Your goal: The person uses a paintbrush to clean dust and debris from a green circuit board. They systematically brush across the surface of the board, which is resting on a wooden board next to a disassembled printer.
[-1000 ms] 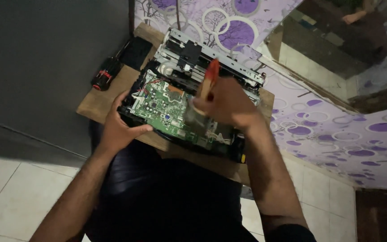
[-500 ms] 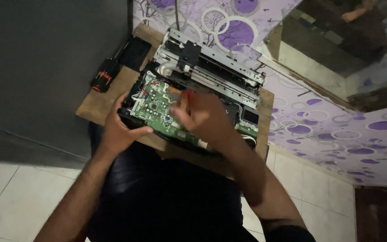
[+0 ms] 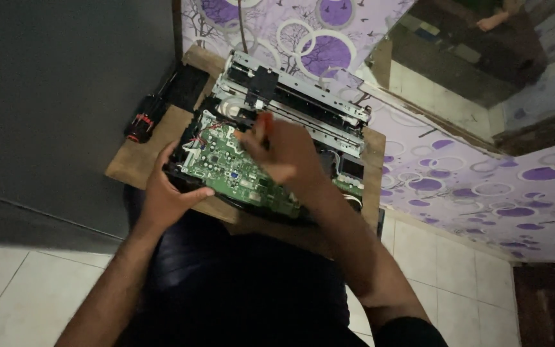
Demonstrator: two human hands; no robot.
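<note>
A casing-stripped printer with bare green circuit board (image 3: 239, 170) lies on a wooden table (image 3: 133, 164). Left hand (image 3: 165, 193) grips its edge; right hand (image 3: 284, 154) clasps a red-handled screwdriver (image 3: 266, 123) above the board, which remains mounted.

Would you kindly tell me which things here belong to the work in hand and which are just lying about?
In use:
- green circuit board in the opened device
- red-handled screwdriver, gripped by the right hand
- left hand, steadying the device's near edge
- wooden board under the device

Lying about:
- second red-and-black tool, at the board's left edge
- mirror against the wall
</note>
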